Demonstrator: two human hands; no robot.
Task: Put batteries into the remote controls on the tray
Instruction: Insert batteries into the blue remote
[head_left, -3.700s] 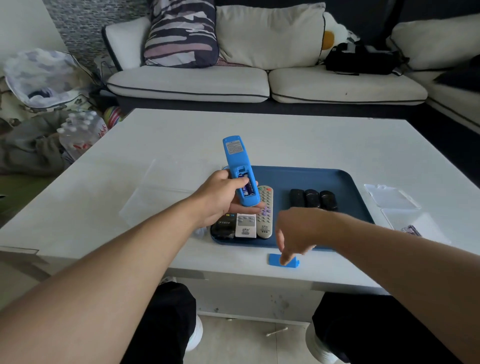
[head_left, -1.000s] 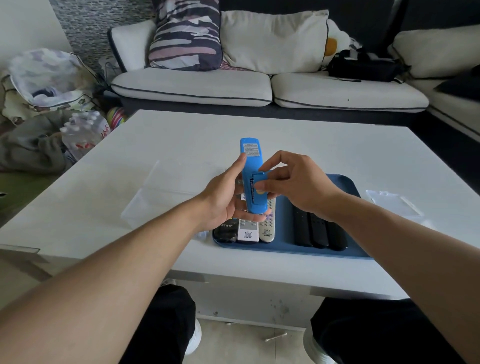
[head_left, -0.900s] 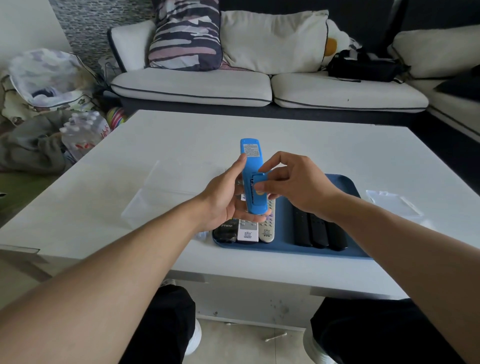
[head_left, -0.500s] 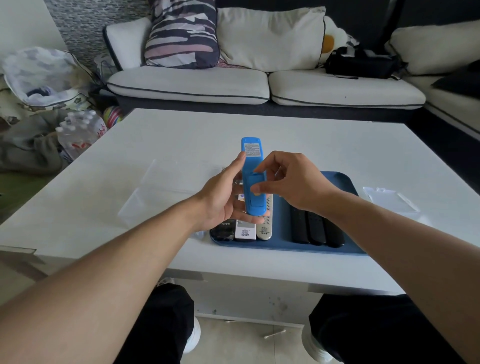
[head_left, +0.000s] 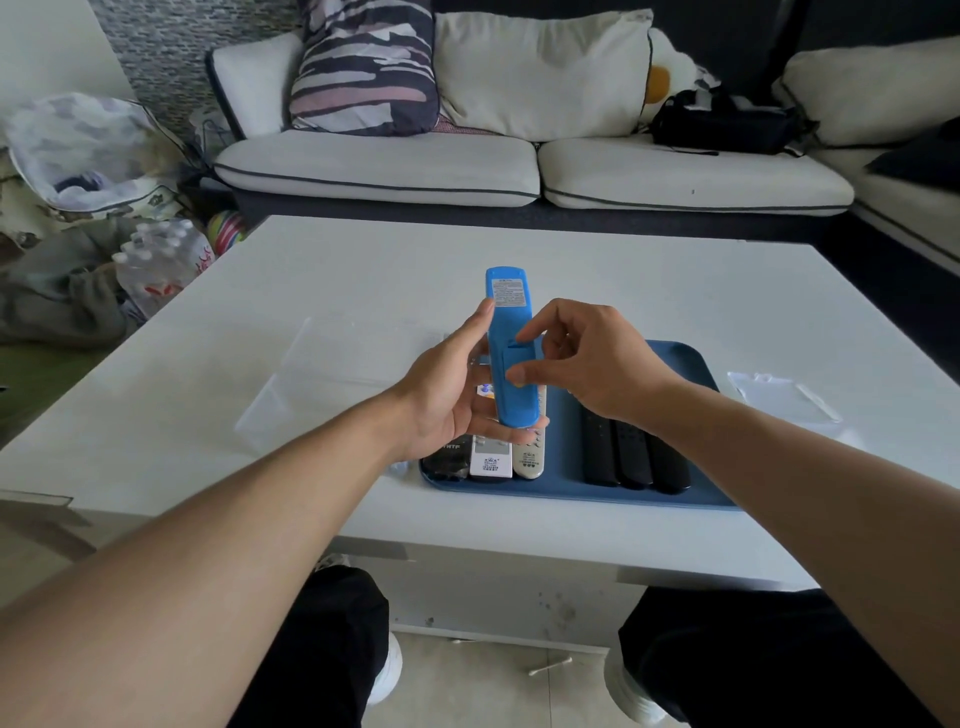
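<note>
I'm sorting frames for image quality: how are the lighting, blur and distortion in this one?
Head view: soft, even daylight, with only faint shadow under the tray; the blue remote and both hands are sharp, its label text too small to read; wide-angle distortion bows the table edges and stretches the forearms.

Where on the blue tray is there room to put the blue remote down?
On the tray, a bare strip runs between the beige remote and the three black remotes, and the far right part is bare. The near left corner is crowded. The left hand holds the blue remote.
</note>
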